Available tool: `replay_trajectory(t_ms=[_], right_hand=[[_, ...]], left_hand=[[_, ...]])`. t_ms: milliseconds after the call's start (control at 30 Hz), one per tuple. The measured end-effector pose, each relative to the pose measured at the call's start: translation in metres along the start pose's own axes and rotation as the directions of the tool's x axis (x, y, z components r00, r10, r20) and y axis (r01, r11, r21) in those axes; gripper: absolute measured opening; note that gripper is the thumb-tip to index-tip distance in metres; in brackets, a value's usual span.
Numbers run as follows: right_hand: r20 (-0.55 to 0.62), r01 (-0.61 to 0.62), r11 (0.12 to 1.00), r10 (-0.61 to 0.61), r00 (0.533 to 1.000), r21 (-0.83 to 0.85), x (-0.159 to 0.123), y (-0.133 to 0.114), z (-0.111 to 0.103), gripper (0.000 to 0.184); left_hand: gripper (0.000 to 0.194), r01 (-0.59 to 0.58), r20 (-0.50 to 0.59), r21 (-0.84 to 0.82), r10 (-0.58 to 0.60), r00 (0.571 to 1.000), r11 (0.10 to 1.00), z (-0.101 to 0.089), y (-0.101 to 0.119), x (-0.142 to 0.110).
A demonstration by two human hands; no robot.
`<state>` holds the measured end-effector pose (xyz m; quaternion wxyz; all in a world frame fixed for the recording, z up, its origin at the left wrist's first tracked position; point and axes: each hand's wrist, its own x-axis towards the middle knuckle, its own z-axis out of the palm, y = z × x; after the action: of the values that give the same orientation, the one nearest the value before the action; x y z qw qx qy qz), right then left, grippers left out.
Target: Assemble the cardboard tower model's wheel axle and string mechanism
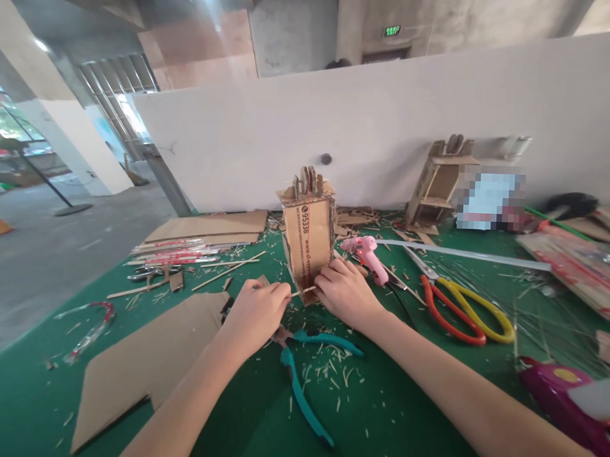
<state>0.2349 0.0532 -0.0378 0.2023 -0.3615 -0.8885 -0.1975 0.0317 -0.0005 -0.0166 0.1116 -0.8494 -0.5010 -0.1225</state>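
Note:
A thin wooden stick (303, 292) stretches between my two hands, low in front of a cardboard model (307, 238). My left hand (262, 307) is closed on the stick's left end. My right hand (345, 286) pinches the other end and lies close against the model's lower right side; whether it also touches the cardboard I cannot tell. Printed text runs down the model's face, and rounded cardboard pieces stand on its top. Below my hands, pliers with teal handles (299, 395) lie spread on the table, their jaws partly hidden by my left hand.
A pink glue gun (367, 251) and red-and-yellow-handled scissors (457, 307) lie to the right, a purple tool (554, 390) at the near right. A cut cardboard sheet (145, 363) is at the left. Another cardboard model (434, 186) stands by the white partition (268, 134). Wood scraps litter the green table (218, 419).

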Motion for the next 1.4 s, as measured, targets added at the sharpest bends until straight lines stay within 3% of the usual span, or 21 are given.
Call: replay_trajectory(t_ms=[200, 433, 533, 667, 833, 1000, 1100, 1400], right_hand=[[-0.026, 0.091, 0.996, -0.091, 0.996, 0.002, -0.009, -0.007, -0.011, 0.021], [-0.059, 0.182, 0.972, -0.175, 0.983, 0.15, -0.008, -0.016, -0.027, 0.022], [-0.092, 0.13, 0.972, -0.113, 0.989, 0.198, -0.001, -0.013, -0.029, 0.024], [-0.146, -0.02, 0.954, 0.067, 0.987, 0.299, 0.005, -0.005, -0.018, 0.02], [-0.115, -0.126, 0.913, 0.183, 0.976, 0.387, 0.005, 0.003, -0.003, 0.015], [-0.049, -0.026, 0.957, 0.042, 0.998, 0.288, 0.002, 0.007, 0.002, 0.015], [-0.027, -0.01, 0.971, 0.017, 0.999, 0.24, -0.003, 0.007, 0.002, 0.016], [-0.046, 0.194, 0.979, -0.191, 0.981, 0.068, -0.009, -0.011, -0.014, 0.021]], left_hand=[[0.021, 0.034, -0.046, 0.036, -0.033, 0.998, 0.999, 0.002, 0.002, -0.001], [0.02, -0.001, -0.019, 0.045, 0.001, 1.0, 0.999, -0.002, 0.003, 0.0], [0.019, -0.024, -0.018, 0.052, 0.025, 1.0, 0.998, -0.002, 0.001, 0.001], [0.019, -0.05, -0.014, 0.057, 0.051, 0.999, 0.997, -0.001, 0.001, 0.001], [0.021, -0.044, -0.02, 0.041, 0.045, 0.999, 0.998, -0.003, 0.002, 0.002], [0.019, -0.033, -0.021, 0.041, 0.033, 0.999, 0.999, -0.002, 0.001, 0.001], [0.021, -0.009, -0.025, 0.045, 0.01, 1.0, 0.999, 0.0, 0.001, 0.001], [0.022, 0.025, -0.046, 0.095, -0.021, 0.999, 0.995, 0.002, 0.001, 0.001]])
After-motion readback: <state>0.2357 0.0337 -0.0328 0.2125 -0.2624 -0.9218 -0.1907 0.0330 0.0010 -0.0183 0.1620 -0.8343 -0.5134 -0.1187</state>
